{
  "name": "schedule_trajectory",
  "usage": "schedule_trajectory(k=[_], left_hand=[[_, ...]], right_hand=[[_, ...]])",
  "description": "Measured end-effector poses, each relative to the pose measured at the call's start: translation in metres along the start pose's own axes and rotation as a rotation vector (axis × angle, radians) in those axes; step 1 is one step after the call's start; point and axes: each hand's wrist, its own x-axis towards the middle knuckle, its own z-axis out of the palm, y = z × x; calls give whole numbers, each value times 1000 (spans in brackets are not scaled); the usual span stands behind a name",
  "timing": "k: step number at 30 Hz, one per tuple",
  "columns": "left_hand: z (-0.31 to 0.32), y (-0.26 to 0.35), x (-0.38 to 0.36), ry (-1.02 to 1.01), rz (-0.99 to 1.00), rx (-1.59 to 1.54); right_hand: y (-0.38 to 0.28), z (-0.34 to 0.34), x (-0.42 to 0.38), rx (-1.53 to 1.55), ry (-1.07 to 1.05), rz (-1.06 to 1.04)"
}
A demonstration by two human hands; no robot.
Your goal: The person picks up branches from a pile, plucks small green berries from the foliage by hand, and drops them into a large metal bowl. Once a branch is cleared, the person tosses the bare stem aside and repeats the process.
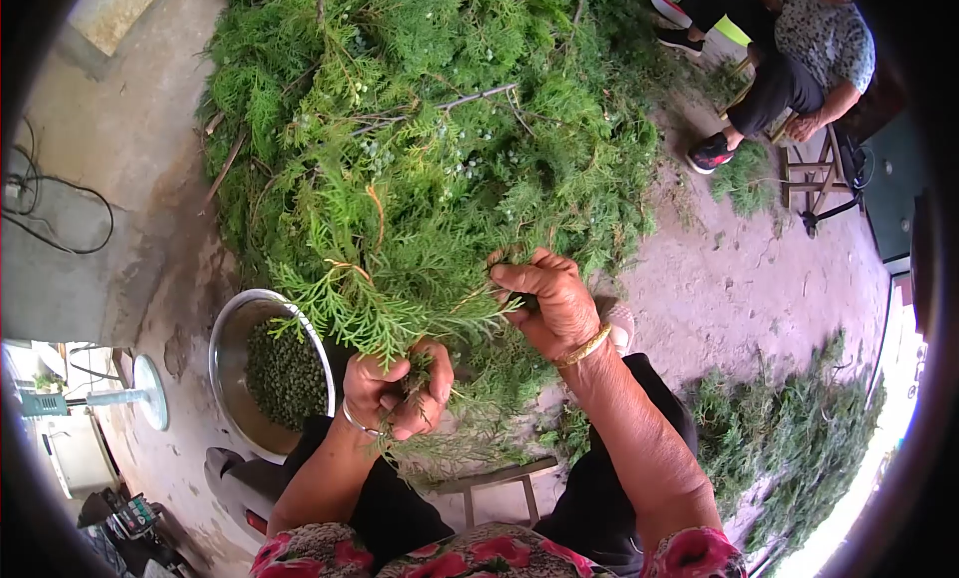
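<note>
My left hand (395,390) is closed around the stem end of a green cypress-like sprig (385,313), just above my knee. My right hand (547,300), with a gold bangle at the wrist, pinches the same sprig's fronds a little higher and to the right. A big heap of green branches (420,118) with small pale berries lies on the ground in front of me. To the left of my left hand stands a metal bowl (228,340) partly filled with small green berries (285,373).
Another person (789,58) sits at the top right by a wooden stool (814,173). A second pile of green cuttings (799,428) lies at the right. A fan (110,398) stands at the left, and cables (60,213) run over the concrete.
</note>
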Motion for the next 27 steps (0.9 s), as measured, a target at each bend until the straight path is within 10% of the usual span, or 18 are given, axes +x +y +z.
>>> schedule_trajectory(k=[9, 22, 27], left_hand=[[-8, 6, -7, 167, 62, 160], [-1, 20, -27, 35, 182, 50], [11, 20, -22, 429, 135, 195]], right_hand=[[-15, -6, 1, -278, 79, -129], [-35, -44, -22, 222, 200, -256], [-56, 37, -73, 73, 22, -473]])
